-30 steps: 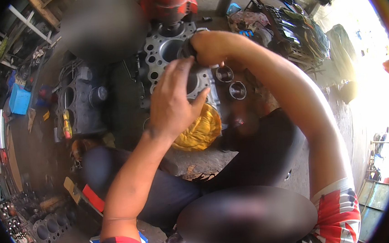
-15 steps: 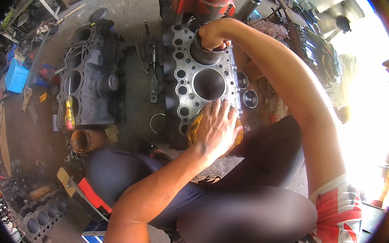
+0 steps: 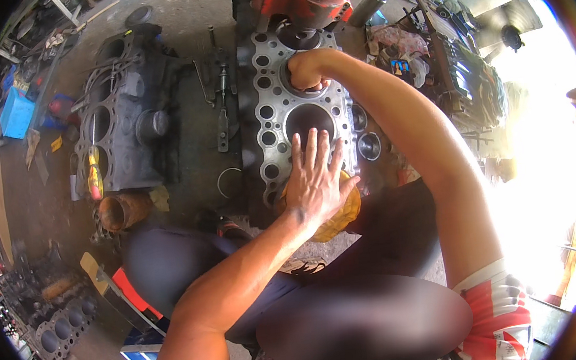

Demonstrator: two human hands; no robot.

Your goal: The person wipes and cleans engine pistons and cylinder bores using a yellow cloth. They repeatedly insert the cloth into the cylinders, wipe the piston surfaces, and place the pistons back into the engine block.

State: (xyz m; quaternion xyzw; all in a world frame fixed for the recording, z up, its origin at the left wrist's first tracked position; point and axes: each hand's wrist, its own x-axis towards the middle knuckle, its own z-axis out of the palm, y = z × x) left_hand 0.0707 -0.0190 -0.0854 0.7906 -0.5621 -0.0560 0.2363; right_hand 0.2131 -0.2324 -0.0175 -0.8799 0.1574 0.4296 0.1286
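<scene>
Screwdriver (image 3: 93, 173) with a yellow-and-red handle lies on the dark engine block (image 3: 131, 118) at far left. Beside it sits the grey engine block (image 3: 271, 124); the left hand (image 3: 315, 181) rests flat and spread on its near end, over a yellow rag (image 3: 338, 220). Further up, the right hand (image 3: 306, 70) is clenched in a fist at a cylinder bore (image 3: 291, 78).
</scene>
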